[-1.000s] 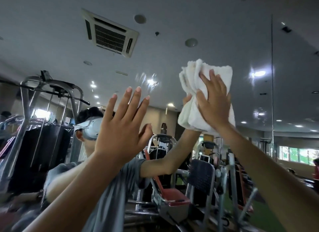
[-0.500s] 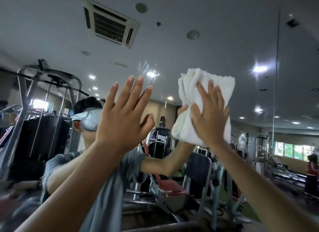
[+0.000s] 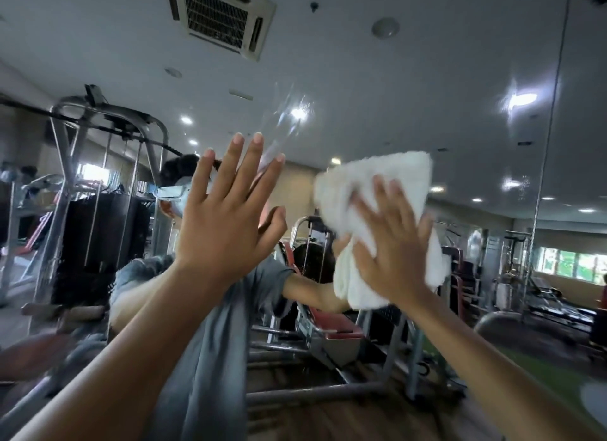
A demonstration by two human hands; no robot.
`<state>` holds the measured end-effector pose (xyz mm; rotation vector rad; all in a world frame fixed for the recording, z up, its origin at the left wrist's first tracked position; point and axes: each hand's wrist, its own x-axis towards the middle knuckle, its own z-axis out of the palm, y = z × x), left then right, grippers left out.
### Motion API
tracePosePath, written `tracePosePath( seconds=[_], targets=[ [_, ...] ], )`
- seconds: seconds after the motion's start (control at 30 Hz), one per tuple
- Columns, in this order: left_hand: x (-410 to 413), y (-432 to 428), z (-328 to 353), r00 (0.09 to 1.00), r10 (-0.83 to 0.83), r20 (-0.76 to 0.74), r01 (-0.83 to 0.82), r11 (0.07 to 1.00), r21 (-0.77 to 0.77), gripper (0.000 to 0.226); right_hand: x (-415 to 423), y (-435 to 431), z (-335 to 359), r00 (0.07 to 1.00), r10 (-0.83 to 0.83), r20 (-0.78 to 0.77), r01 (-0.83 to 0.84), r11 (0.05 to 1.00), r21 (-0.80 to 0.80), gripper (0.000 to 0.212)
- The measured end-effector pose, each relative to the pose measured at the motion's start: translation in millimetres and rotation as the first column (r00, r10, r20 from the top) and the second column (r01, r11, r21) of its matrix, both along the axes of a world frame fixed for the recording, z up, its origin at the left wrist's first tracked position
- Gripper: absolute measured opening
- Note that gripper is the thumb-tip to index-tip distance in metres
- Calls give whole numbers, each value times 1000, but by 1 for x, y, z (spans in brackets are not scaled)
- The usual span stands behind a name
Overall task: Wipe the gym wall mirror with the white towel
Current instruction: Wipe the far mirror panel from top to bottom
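Right hand (image 3: 394, 246) is spread flat with the fingers fanned out, palm pushing the white towel (image 3: 387, 181) onto the mirror (image 3: 410, 72). It's not gripping the towel, just pinning it with pressure, which makes sense since a flat palm puts more cloth on the glass. It's motion-blurred, so I can't say what the thumb is doing. The towel is bunched into a thick pad, sticking out above the fingers and down past the wrist.

Left hand (image 3: 226, 217) is open too and holds nothing, fingers straight up, just left of the towel hand at about the same height. My guess is it's braced on the glass for balance, though I can't tell for sure that it's touching.

Above and between the hands, smeary streaks (image 3: 285, 112) catch a reflected light, so that patch probably needs a pass. Well right of the towel hand, a vertical seam (image 3: 555, 112) runs down the glass.
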<state>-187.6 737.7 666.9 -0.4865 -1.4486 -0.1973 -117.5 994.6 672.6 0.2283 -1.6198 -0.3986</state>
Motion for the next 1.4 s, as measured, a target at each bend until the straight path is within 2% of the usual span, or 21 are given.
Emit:
tracePosePath(
  seconds=[0.07,0.13,0.23,0.3,0.33,0.37,0.43,0.5,0.53,0.57,0.63,0.7,0.73,0.83,0.9,0.97,1.07,1.13,1.2,1.3,1.4],
  targets=[
    [0,-1,-6,1000,-1,6,1,1000,4,62,9,20,-11,991,-42,126,-14,909,416,60],
    [0,-3,-12,1000,3,25,-2,1000,-8,64,17,45,6,979,-98,177,-15,836,548,64],
    [1,-3,-15,999,-4,42,5,1000,-14,65,21,49,29,997,-34,71,26,993,119,64],
    [2,-2,-14,999,-13,47,14,1000,-10,65,14,26,21,999,35,-33,-42,970,-238,62],
    [2,-1,-14,998,-18,52,19,1000,-8,65,9,14,9,998,28,-57,-43,956,-289,61],
    [2,-2,-15,998,-20,54,21,1000,-3,65,5,5,-4,999,12,-50,-23,971,-236,60],
    [1,-2,-16,999,-15,52,15,1000,-2,65,5,8,-30,999,-23,44,17,989,145,56],
    [1,-3,-15,999,-5,52,6,1000,-12,65,16,31,-23,987,-67,148,-10,884,468,55],
    [1,-2,-15,999,-2,51,3,1000,-13,65,19,43,-14,983,-77,166,-15,871,491,58],
    [1,-2,-16,999,2,46,-2,1000,-11,65,19,51,-3,986,-71,149,2,907,422,62],
    [1,0,-16,999,10,38,-10,1000,-5,64,20,48,14,998,-35,58,32,998,49,63],
    [0,-1,-16,1000,4,25,-4,1000,-5,64,14,25,14,999,-9,-31,1,965,-263,62],
    [0,-2,-16,1000,-4,16,4,1000,-5,63,9,13,7,998,-11,-56,-6,955,-295,62],
    [1,-4,-15,1000,-25,14,25,1000,-12,63,6,8,-33,998,-45,42,43,998,42,63],
    [2,-4,-15,999,-26,40,27,999,-24,64,18,29,-50,984,-116,135,60,932,358,66],
    [3,-4,-16,998,-15,60,16,1000,-26,64,28,50,-44,971,-171,168,81,894,442,71],
    [2,-4,-16,998,-5,62,6,1000,-24,65,29,53,-19,985,-132,113,122,989,89,66],
    [1,-4,-17,999,-11,50,13,1000,-25,64,22,32,-9,999,-41,17,45,965,-257,61],
    [1,-5,-24,999,-5,41,5,1000,-20,64,9,3,-16,997,-20,-68,-8,923,-386,60],
    [0,-9,-49,999,7,47,-6,1000,-27,64,3,-12,-62,999,-34,23,35,997,-73,58],
    [0,-19,-69,999,6,40,-4,999,-47,64,18,20,-94,973,-110,201,5,886,464,63]
  ],
)
